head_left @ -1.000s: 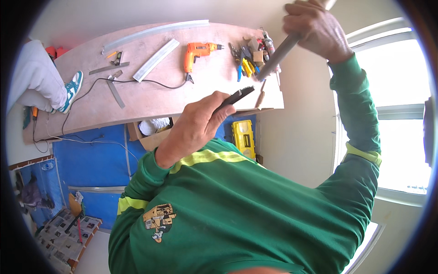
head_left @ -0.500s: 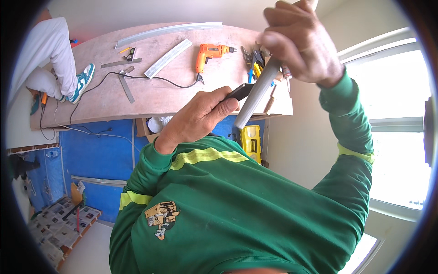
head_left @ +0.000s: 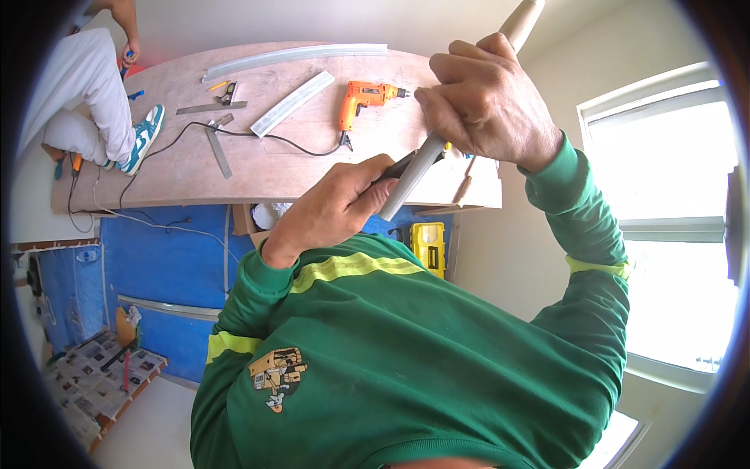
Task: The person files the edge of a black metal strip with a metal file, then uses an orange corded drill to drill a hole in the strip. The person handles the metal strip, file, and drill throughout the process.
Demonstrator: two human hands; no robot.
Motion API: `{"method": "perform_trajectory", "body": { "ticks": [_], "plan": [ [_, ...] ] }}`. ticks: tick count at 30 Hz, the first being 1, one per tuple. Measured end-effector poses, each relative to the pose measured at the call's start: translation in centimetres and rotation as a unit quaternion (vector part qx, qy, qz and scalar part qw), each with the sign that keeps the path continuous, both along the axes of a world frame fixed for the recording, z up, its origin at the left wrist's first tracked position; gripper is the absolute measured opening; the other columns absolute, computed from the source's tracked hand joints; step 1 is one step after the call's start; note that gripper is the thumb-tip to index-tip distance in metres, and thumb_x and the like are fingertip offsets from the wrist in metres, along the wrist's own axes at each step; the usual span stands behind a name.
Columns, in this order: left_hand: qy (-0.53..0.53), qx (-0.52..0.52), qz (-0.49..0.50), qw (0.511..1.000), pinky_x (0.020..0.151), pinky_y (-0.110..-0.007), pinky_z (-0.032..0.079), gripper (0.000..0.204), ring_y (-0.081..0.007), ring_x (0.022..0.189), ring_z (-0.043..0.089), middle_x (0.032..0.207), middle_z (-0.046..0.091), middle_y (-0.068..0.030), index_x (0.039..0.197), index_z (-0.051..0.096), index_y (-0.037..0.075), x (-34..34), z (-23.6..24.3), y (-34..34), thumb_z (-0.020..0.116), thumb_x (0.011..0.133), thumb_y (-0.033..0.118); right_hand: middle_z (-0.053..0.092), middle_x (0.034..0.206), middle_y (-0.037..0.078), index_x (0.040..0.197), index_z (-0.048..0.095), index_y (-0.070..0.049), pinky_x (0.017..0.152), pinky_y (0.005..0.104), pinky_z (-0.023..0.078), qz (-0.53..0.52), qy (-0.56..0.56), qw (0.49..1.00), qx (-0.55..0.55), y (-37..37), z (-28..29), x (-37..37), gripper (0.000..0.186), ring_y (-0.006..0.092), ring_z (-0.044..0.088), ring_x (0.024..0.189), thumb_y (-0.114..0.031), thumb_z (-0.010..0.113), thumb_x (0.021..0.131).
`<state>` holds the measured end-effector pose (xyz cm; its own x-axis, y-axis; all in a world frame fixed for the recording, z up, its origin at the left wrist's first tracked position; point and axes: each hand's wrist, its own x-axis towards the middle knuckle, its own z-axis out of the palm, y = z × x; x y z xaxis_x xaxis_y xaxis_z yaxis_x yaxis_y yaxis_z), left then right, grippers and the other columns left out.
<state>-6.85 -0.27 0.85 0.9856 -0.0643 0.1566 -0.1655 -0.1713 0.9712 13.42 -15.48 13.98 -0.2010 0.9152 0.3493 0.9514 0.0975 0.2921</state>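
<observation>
My right hand [head_left: 492,109] grips a long grey rod [head_left: 406,184] with a beige upper end [head_left: 523,19], held slanting down toward my left hand [head_left: 328,199]. My left hand is closed on a short dark bar [head_left: 402,162], its thumb along it. The rod's lower part crosses in front of this bar; I cannot tell whether they touch. Behind them on the wooden bench [head_left: 301,180] lie an orange drill [head_left: 363,96] with a black cord, a short metal channel [head_left: 291,102] and flat steel squares [head_left: 219,148].
At the left, another person's hand [head_left: 131,51] and white-trousered leg [head_left: 101,94] are at the bench. A long curved strip [head_left: 297,55] lies at the back. Below are a yellow toolbox [head_left: 428,250], blue sheeting [head_left: 156,266] and newspaper-covered board [head_left: 101,375]. A bright window [head_left: 664,180] is at right.
My right hand has come down and left, bringing the rod's lower end across the dark bar in my left hand. The other person's hand has come into view at top left.
</observation>
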Motion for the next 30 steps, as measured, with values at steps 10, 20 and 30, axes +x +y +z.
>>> {"method": "perform_trajectory", "body": {
  "ticks": [10, 20, 30],
  "plan": [
    [0.01, -0.059, 0.004, 0.998, 0.063, -0.025, 0.041, 0.04, -0.0056, 0.07, 0.046, 0.077, 0.053, 0.0025, 0.111, 0.067, 0.002, 0.8, -0.5, -0.1, 0.06, 0.114, 0.042, 0.052, 0.073, 0.002, 0.077, 0.067, -0.009, 0.072, 0.0411, 0.038, -0.005, -0.039, 0.999, 0.002, -0.7, 3.1, 4.8, 0.034, 0.0213, 0.054, 0.07, -0.026, 0.062, 0.107],
    [-0.006, -0.063, -0.045, 0.997, 0.063, -0.027, 0.042, 0.029, -0.0072, 0.068, 0.046, 0.077, 0.055, 0.0016, 0.117, 0.066, 0.001, 1.4, -0.9, -0.1, 0.058, 0.116, 0.029, 0.051, 0.063, 0.002, 0.064, 0.061, -0.01, 0.068, 0.0415, 0.037, 0.002, 0.104, 0.995, -0.012, -1.2, 4.8, 3.3, 0.041, 0.0224, 0.054, 0.061, -0.023, 0.065, 0.103],
    [-0.009, -0.036, -0.032, 0.999, 0.062, -0.028, 0.042, 0.028, -0.009, 0.067, 0.048, 0.075, 0.054, -0.0004, 0.118, 0.066, 0.0, 0.8, -0.4, 0.1, 0.056, 0.117, 0.025, 0.051, 0.067, -0.004, 0.064, 0.06, -0.017, 0.073, 0.0369, 0.035, 0.008, 0.059, 0.997, -0.055, 0.0, 2.6, 2.1, 0.041, 0.0153, 0.054, 0.066, -0.029, 0.069, 0.103]
  ]
}}
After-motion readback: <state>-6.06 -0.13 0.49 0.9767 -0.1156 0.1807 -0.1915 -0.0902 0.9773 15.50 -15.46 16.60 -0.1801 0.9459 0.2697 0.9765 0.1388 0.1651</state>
